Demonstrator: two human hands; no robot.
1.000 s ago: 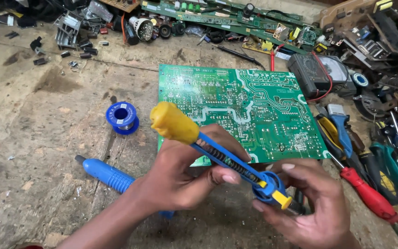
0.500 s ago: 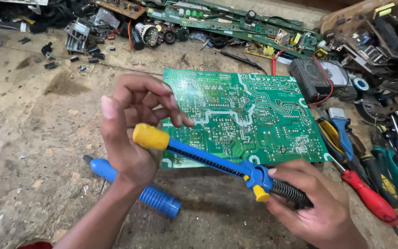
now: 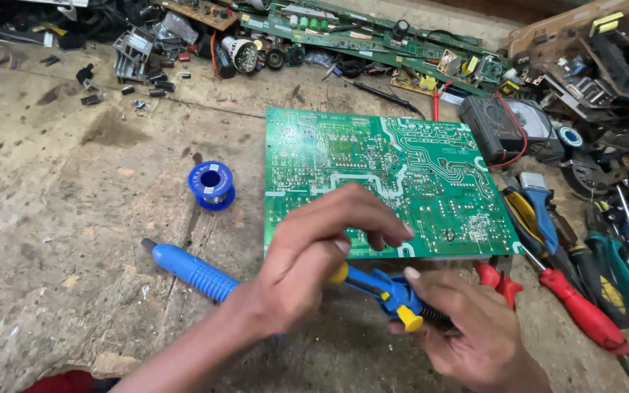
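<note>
Left hand [image 3: 307,266] pressing the solder pump [image 3: 391,291] plunger down, right hand [image 3: 475,331] gripping its barrel, lower centre; next needs a locking click

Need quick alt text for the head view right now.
Both hands grip a blue desoldering pump: left hand covers its yellow plunger end, right hand holds the barrel. Behind lies a green circuit board, beside a blue soldering iron.

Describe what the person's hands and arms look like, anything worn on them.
Both hands are bare: no gloves, rings or watch show on the left hand or the right hand. The left forearm is uncovered along its whole visible length, with no sleeve. Nails are short and unpainted. A bit of red cloth shows at the lower edge of the view, likely clothing.
</note>
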